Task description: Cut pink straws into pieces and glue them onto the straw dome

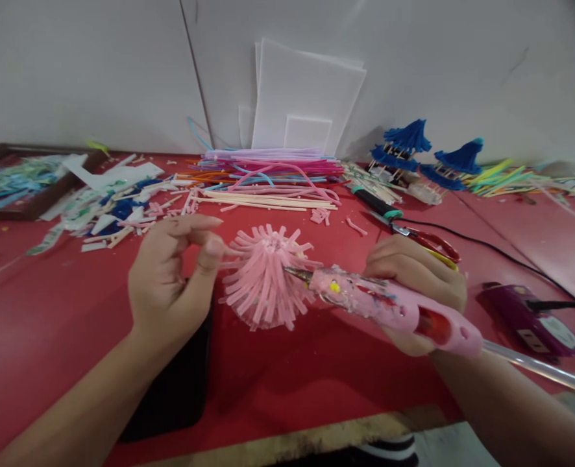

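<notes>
A pink dome of many short fuzzy strips [268, 279] stands near the middle of the red table [317, 389]. At its left side, my left hand [175, 272] pinches the end of a pink strip between thumb and a finger. My right hand [414, 285] is wrapped round a pink glue gun [394, 308], with a clear glue stick [540, 370] out of its back. The gun's dark metal nozzle [297, 274] points left at the dome's right side; whether it touches the strips is hard to tell.
Behind lie bundled coloured stems [268, 165], scraps [117, 201] and a framed tray [29, 211]. Blue pagoda-like models [407, 139], scissors [433, 243] and a purple power socket [535, 321] with a black cable are at right. A black phone-like slab [175, 389] lies under my left forearm.
</notes>
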The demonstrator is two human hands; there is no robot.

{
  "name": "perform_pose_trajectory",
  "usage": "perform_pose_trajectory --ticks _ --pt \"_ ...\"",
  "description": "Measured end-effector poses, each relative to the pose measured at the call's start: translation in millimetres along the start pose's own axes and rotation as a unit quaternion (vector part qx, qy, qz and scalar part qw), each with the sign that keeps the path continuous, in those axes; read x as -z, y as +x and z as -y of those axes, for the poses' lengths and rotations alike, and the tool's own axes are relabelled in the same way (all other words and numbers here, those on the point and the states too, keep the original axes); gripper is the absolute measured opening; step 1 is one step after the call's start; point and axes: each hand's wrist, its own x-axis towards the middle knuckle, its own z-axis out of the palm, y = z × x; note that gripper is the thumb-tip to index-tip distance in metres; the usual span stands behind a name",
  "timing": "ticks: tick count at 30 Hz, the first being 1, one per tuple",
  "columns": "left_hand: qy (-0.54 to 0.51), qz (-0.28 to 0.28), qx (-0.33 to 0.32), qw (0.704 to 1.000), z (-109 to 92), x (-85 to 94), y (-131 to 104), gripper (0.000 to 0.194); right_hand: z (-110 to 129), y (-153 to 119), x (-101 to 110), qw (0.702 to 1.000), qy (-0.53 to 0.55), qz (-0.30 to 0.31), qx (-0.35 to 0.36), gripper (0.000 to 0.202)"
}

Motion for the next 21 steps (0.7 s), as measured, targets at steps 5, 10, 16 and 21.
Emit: perform_pose_trajectory --ticks 5,10,16,21 --pt "-0.056 0.071 -0.048 0.995 -4 -0.8 -3 0.026 4 2 -2 1.0 -0.005 -0.013 0.001 0.014" --pt "-0.065 0.13 -0.029 0.989 -5 -2.2 -8 0.038 5 2 -5 1.0 -0.005 -0.02 0.002 0.015" --pt "-0.051 0.143 -0.047 0.987 -2 -4.4 -11 0.041 4 1 -7 1.0 0.009 -0.025 -0.006 0.013" --pt "-0.033 0.148 -0.035 0.988 -1 -5.1 -12 0.039 4 -3 -9 0.999 0.026 -0.025 -0.032 0.013"
